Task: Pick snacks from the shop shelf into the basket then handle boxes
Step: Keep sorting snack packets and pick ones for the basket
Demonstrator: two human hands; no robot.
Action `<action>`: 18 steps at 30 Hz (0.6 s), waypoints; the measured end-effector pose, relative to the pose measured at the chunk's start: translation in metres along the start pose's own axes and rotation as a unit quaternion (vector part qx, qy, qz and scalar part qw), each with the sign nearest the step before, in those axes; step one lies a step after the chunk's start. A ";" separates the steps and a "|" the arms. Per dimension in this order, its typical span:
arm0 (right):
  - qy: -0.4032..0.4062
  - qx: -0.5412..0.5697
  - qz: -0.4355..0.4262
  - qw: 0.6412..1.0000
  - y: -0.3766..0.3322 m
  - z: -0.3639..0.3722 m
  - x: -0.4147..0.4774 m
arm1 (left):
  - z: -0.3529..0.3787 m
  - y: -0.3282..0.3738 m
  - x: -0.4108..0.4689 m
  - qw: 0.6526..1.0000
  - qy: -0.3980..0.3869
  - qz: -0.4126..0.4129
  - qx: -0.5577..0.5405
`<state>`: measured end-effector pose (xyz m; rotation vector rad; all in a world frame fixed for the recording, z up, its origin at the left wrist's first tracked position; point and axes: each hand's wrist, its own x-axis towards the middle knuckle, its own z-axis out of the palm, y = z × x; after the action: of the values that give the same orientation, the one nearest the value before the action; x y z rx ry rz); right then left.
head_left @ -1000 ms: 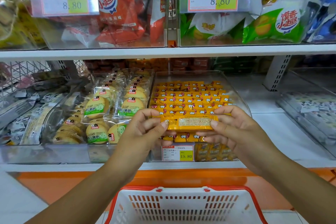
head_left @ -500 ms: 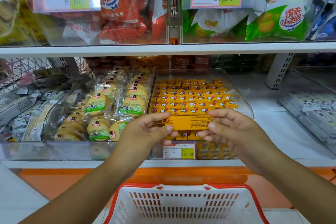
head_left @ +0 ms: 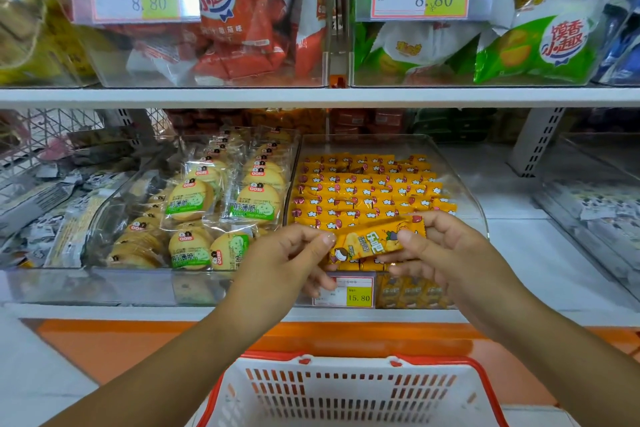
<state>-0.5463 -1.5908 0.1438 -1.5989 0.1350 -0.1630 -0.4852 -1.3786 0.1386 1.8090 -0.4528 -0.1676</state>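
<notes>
A long orange snack packet (head_left: 375,239) is held in front of the lower shelf, printed face toward me and tilted up to the right. My left hand (head_left: 287,260) pinches its left end. My right hand (head_left: 440,246) pinches its right end between thumb and fingers. Behind it a clear bin (head_left: 460,170) holds several rows of the same orange packets (head_left: 363,187). A white basket (head_left: 349,392) with a red rim sits below my arms at the bottom of the view, and I see nothing in it.
A clear bin of round biscuit packs (head_left: 221,211) stands left of the orange packets. Grey wrapped snacks (head_left: 45,198) lie at far left. The upper shelf holds bins of red bags (head_left: 239,21) and green bags (head_left: 533,48). A price tag (head_left: 344,293) hangs below my hands.
The packet has been turned over between both hands, from its plain back side to its printed front, and now tilts up to the right. The view has moved slightly closer.
</notes>
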 end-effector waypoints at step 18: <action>0.090 -0.350 -0.111 0.926 -0.037 0.003 0.178 | -0.047 -0.033 0.071 0.841 0.114 0.242 0.470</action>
<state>-0.3720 -1.6203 0.1839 -2.3146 0.1649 -0.4804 -0.3966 -1.3569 0.1291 2.5366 -0.9016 0.7460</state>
